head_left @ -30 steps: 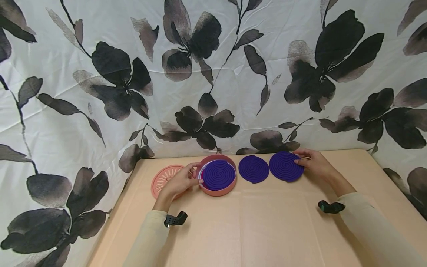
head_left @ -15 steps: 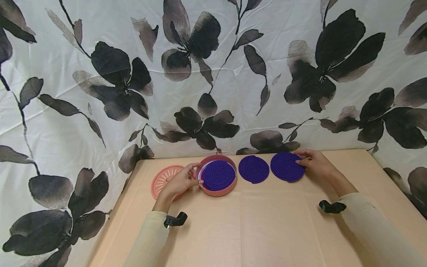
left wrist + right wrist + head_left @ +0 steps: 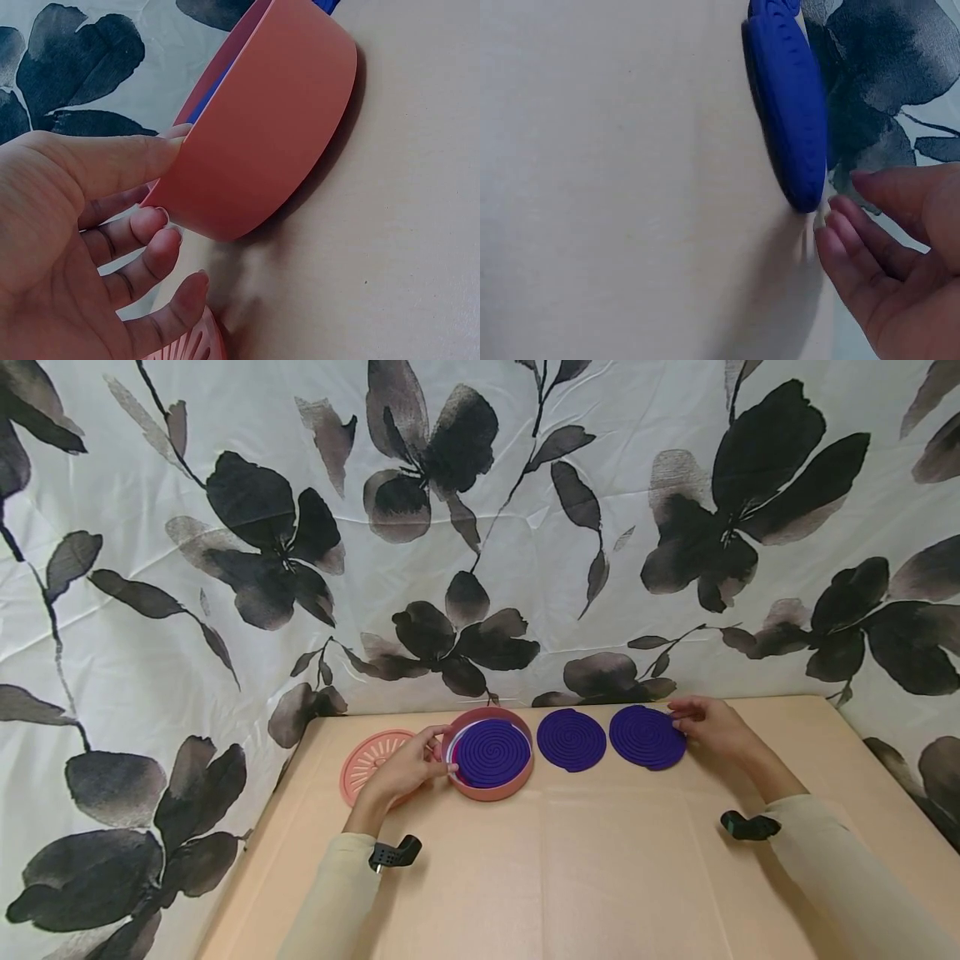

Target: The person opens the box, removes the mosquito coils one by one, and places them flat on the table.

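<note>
My left hand (image 3: 403,768) pinches the rim of a round terracotta-pink coaster holder (image 3: 487,793). In the left wrist view the thumb presses the holder's outer wall (image 3: 277,112) and a fingertip reaches over its rim. A purple-blue spiral coaster (image 3: 492,754) lies inside. Two more such coasters are on the table to the right, one in the middle (image 3: 572,741) and one at the far right (image 3: 647,738). At that right coaster's edge is my right hand (image 3: 716,731). Its bent, relaxed fingers (image 3: 847,255) hold nothing in the right wrist view, a small gap from the coaster (image 3: 791,112).
A pink slotted disc (image 3: 367,764) lies left of the holder, partly under the left hand. Everything stands near the back edge of the light wooden table (image 3: 600,860). Behind it hangs a white cloth (image 3: 525,552) with dark flowers.
The right coaster has shifted slightly right and come down flat onto the table. My right hand has let go of it. The left hand and the holder stay put.
</note>
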A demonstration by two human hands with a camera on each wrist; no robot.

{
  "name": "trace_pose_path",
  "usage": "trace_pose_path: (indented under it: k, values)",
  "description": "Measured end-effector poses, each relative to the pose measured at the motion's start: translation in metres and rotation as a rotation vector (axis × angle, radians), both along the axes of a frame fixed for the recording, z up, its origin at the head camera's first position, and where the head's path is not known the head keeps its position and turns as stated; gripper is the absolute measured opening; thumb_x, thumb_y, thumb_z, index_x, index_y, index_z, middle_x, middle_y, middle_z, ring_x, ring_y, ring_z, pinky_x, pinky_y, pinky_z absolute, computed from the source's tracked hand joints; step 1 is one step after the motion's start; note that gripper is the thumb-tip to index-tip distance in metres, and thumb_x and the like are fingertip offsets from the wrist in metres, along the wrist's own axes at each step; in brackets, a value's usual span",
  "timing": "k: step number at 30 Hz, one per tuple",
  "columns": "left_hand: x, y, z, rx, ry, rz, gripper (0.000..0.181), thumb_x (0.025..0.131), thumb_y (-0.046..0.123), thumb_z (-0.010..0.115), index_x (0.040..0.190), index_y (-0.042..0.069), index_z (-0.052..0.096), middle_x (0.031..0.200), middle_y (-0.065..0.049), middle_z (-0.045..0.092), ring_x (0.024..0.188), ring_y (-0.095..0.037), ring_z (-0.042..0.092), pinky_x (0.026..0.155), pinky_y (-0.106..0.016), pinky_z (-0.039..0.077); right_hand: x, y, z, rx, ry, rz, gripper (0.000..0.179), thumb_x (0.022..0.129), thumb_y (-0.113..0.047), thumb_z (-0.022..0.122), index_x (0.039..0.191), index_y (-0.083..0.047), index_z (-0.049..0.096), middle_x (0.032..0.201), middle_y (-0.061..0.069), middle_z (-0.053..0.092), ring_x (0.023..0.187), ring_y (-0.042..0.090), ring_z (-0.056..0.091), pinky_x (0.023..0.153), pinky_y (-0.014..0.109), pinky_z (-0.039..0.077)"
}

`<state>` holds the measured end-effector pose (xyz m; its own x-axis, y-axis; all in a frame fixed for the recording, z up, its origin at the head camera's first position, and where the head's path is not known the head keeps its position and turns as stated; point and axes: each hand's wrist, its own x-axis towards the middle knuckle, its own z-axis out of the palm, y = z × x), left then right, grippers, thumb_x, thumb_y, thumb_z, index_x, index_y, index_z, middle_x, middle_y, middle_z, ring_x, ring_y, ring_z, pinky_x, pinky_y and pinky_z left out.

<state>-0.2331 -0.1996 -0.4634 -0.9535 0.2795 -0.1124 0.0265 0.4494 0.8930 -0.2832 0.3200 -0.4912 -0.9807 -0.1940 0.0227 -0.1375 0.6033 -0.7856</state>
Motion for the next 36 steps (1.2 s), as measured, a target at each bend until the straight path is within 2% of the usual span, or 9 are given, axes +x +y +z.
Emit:
trace_pose_path:
  k: [3,8,17,22,28,36]
  values:
    - [-0.005,-0.003,-0.009,-0.013,0.016,-0.002,0.071,0.087,0.008,0.079,0.150,0.010,0.046,0.103,-0.015,0.049,0.072,-0.019,0.049,0.059,-0.035,0.045,0.001,-0.002,0.006,0.059,0.014,-0.011,0.035,0.100,-0.001,0.059,0.132,0.013,0.055,0.123,0.033,0.063,0.109,0.040,0.064,0.080,0.024,0.054]
    - [-0.004,-0.004,-0.007,-0.029,0.012,-0.005,0.070,0.087,0.011,0.080,0.149,0.012,0.047,0.102,-0.014,0.050,0.071,-0.019,0.050,0.060,-0.035,0.046,0.002,-0.010,0.016,0.090,0.051,0.005,0.035,0.100,-0.003,0.060,0.132,0.012,0.057,0.125,0.033,0.062,0.113,0.046,0.062,0.082,0.032,0.056]
    - [-0.003,-0.003,-0.004,-0.077,0.014,-0.007,0.068,0.088,0.016,0.080,0.148,0.015,0.048,0.102,-0.011,0.050,0.075,-0.020,0.051,0.061,-0.031,0.045,0.004,-0.032,0.033,0.025,0.083,0.073,0.035,0.099,-0.004,0.062,0.130,0.012,0.058,0.122,0.031,0.064,0.108,0.044,0.064,0.077,0.015,0.051]
    - [-0.004,-0.004,-0.005,-0.075,0.026,-0.016,0.069,0.088,0.015,0.080,0.149,0.013,0.048,0.102,-0.013,0.050,0.075,-0.020,0.051,0.060,-0.030,0.045,0.004,-0.047,0.039,0.016,0.097,0.095,0.033,0.099,-0.004,0.062,0.129,0.010,0.060,0.120,0.030,0.065,0.105,0.040,0.066,0.077,0.016,0.052]
    - [-0.004,-0.005,-0.007,-0.068,0.036,-0.014,0.069,0.088,0.015,0.080,0.149,0.012,0.047,0.102,-0.012,0.051,0.080,-0.020,0.050,0.061,-0.028,0.044,0.002,-0.060,0.038,-0.022,0.102,0.146,0.032,0.098,-0.001,0.062,0.127,0.012,0.060,0.118,0.031,0.065,0.103,0.037,0.067,0.076,0.018,0.052]
    - [-0.005,-0.004,-0.009,-0.083,0.065,-0.018,0.069,0.088,0.015,0.080,0.149,0.012,0.048,0.100,-0.010,0.052,0.081,-0.020,0.050,0.061,-0.027,0.043,0.001,-0.075,0.043,-0.070,0.108,0.209,0.031,0.098,0.001,0.061,0.127,0.012,0.060,0.118,0.030,0.066,0.105,0.037,0.067,0.081,0.016,0.052]
